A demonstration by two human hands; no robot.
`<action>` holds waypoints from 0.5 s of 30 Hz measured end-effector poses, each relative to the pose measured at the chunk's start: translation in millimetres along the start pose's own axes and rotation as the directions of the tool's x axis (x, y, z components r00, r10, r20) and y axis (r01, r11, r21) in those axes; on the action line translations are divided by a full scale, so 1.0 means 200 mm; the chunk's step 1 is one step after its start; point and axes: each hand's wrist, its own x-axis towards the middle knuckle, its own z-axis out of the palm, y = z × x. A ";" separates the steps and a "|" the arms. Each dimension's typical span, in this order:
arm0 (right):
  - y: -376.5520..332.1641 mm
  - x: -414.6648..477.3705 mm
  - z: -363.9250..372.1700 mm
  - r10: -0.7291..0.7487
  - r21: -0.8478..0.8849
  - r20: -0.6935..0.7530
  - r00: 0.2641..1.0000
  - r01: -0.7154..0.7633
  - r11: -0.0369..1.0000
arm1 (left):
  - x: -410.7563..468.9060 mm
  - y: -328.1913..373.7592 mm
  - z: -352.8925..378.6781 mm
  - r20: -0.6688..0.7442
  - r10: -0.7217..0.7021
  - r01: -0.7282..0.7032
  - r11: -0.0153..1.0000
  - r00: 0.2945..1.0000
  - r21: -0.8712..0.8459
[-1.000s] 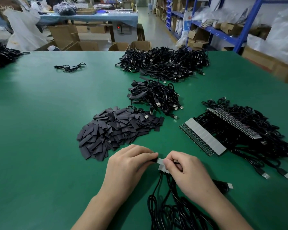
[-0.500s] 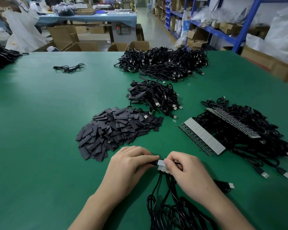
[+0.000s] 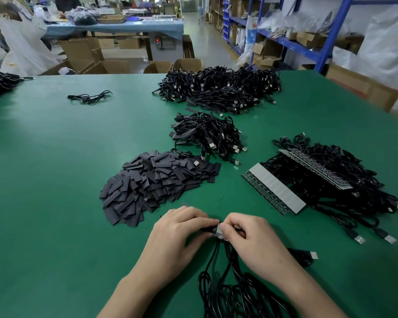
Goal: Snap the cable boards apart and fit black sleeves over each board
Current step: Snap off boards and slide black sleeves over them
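The small pale board (image 3: 218, 230) sits just above the green table (image 3: 55, 180), near its front edge, caught between the two hands. The right hand (image 3: 247, 239) pinches the board's right end with curled fingers. The left hand (image 3: 178, 235) pinches what looks like a black sleeve (image 3: 206, 229) against the board's left end, though how far the sleeve is on cannot be told. The likeliest fault is the sleeve's flat mouth catching on a board corner and buckling if it is pushed askew. Too hard a squeeze could also bend the thin board or strain the joint where its cables (image 3: 216, 281) leave it. Those cables trail toward the person in a loose tangle, so a tug might drag neighbouring cables or the USB plug (image 3: 313, 255) along. Further out, the sleeve heap (image 3: 156, 182) lies just beyond the left hand, where a sweep of the wrist could scatter it. The unsnapped board strip (image 3: 274, 189) lies to the right, well apart.
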 end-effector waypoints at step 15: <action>0.01 0.02 -0.07 0.005 0.110 -0.096 0.995 0.006 0.994 | 0.00 0.02 -0.02 -0.061 -0.031 0.030 0.999 0.998 -0.025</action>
